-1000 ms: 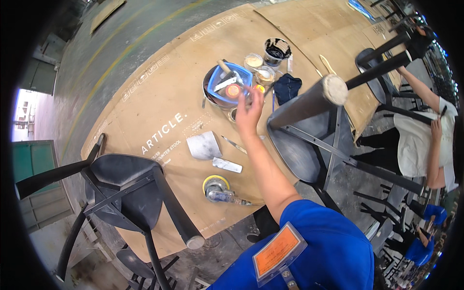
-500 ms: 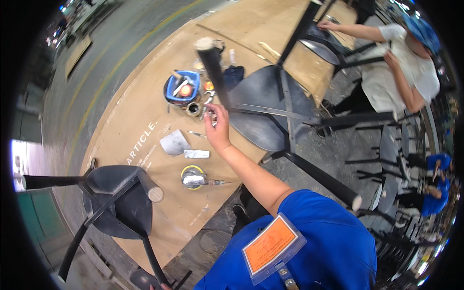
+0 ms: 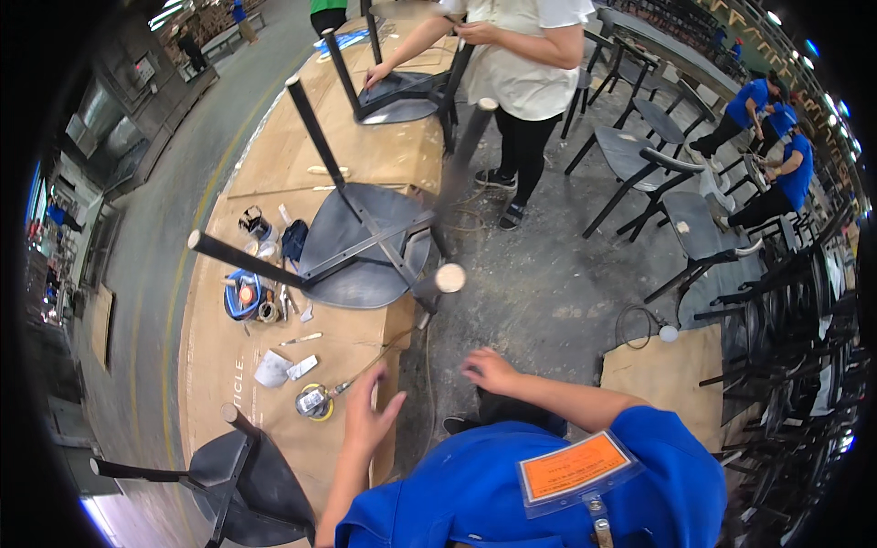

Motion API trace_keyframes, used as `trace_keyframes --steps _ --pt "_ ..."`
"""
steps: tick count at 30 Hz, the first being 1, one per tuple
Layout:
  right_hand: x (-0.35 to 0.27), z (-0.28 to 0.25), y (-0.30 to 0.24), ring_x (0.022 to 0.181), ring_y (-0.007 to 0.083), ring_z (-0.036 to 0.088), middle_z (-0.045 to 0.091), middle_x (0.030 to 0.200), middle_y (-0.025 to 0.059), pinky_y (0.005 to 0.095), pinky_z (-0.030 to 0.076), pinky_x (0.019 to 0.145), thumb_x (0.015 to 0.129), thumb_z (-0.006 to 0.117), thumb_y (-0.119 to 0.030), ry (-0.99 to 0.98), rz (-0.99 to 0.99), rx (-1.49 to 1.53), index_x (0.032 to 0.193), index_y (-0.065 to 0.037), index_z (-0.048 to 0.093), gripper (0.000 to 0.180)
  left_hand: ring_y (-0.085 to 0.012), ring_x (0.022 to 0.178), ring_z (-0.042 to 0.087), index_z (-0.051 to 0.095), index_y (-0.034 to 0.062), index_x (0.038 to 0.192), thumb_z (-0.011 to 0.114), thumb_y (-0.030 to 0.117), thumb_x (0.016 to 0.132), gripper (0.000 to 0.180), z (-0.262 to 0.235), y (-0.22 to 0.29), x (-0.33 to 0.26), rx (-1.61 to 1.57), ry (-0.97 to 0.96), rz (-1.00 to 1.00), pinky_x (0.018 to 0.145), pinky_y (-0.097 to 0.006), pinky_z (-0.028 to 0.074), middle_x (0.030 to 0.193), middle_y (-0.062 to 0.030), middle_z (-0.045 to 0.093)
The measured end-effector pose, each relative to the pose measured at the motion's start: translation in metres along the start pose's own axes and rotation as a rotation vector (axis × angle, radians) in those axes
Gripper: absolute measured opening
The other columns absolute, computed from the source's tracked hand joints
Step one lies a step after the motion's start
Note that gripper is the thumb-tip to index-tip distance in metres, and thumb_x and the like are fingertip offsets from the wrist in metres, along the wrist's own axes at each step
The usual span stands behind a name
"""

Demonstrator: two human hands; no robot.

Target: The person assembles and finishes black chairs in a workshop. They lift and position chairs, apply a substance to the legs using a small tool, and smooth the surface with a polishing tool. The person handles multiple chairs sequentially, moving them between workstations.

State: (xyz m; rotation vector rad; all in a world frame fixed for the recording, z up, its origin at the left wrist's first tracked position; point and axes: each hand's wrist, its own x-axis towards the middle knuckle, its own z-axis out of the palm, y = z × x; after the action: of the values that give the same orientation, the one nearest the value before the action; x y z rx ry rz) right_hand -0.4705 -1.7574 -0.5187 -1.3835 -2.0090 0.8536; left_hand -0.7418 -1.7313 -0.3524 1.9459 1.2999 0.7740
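Head view, read at my remote station. Far left, nearer the wearer than the left hand: an upturned black chair (image 3: 269,493), its seat underside and crossed braces showing. Left of and beyond the left hand, on the cardboard-covered table (image 3: 215,365): a blue plastic tub (image 3: 258,297) with tools and an orange-faced disc in it, and a small jar just beside. Closer to the left hand: a larger sheet (image 3: 272,369) and a smaller strip (image 3: 301,367), both grey-white, plus a slim pointed tool (image 3: 300,339).

The disc sander (image 3: 313,402), yellow-edged, lies on the table just left of the left hand, apart from the fingers; its hose runs behind that hand. Directly beyond the left hand, a second upturned black chair (image 3: 376,233), legs up. Left hand (image 3: 370,416): fingers extended, thumb well apart, nothing gripped.

Right hand (image 3: 493,370): well right of the sander, over the floor side; I log the fingers as loosely bent, palm unfilled. Beyond it stands a co-worker in a white top (image 3: 521,55), one hand at a third chair (image 3: 397,96). Right of the right hand: a cardboard sheet (image 3: 662,384) on the floor, with rows of black chairs past it.
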Motion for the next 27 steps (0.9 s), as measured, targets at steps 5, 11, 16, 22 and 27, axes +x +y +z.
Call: trace_keyframes --steps 5,11,16,22,27 --pt "-0.130 -0.065 0.089 0.083 0.0379 0.059 0.063 0.084 0.0179 0.0445 0.047 0.074 0.082 0.062 -0.035 -0.021 0.625 -0.159 0.084 -0.004 0.066 0.032 -0.0295 0.120 0.047 0.031 0.0026 0.136 0.083 0.013 0.062 0.091 0.075 0.015 0.117 -0.034 0.050 0.202 0.103 -0.036 0.035 0.128 -0.0175 0.048" --pt "-0.238 -0.085 0.146 0.088 0.0368 0.062 0.065 0.091 0.0213 0.0433 0.048 0.074 0.082 0.062 -0.032 0.249 1.032 -0.119 0.094 -0.001 0.066 0.033 -0.0169 0.088 0.059 0.060 0.0027 0.085 0.074 0.002 0.069 0.021 0.123 0.005 0.176 -0.273 0.072 0.200 0.082 -0.030 0.046 0.084 -0.0069 0.064" --pt "-0.262 -0.084 0.181 0.076 0.0294 0.063 0.064 0.078 0.0168 0.0377 0.049 0.068 0.075 0.061 -0.011 0.311 1.110 0.004 0.090 -0.004 0.062 0.017 -0.0108 0.070 0.056 0.057 0.0039 0.073 0.071 0.000 0.072 0.014 0.115 -0.005 0.179 -0.398 0.092 0.149 0.068 -0.026 0.046 0.074 -0.0039 0.061" --pt "-0.264 -0.068 0.189 0.080 0.0308 0.063 0.065 0.082 0.0157 0.0385 0.050 0.073 0.075 0.063 -0.016 0.361 1.212 0.095 0.091 -0.007 0.064 0.019 -0.0120 0.072 0.055 0.055 0.0054 0.077 0.072 0.001 0.074 0.017 0.085 0.004 0.196 -0.403 0.177 0.165 0.068 -0.027 0.046 0.076 -0.0029 0.059" --pt "-0.256 -0.040 0.175 0.081 0.0316 0.063 0.065 0.083 0.0155 0.0392 0.049 0.073 0.075 0.066 -0.022 0.337 1.299 0.084 0.092 -0.007 0.065 0.023 -0.0118 0.071 0.055 0.054 0.0060 0.077 0.072 0.004 0.075 0.018 0.043 0.021 0.238 -0.510 0.221 0.148 0.066 -0.028 0.046 0.074 -0.0026 0.058"
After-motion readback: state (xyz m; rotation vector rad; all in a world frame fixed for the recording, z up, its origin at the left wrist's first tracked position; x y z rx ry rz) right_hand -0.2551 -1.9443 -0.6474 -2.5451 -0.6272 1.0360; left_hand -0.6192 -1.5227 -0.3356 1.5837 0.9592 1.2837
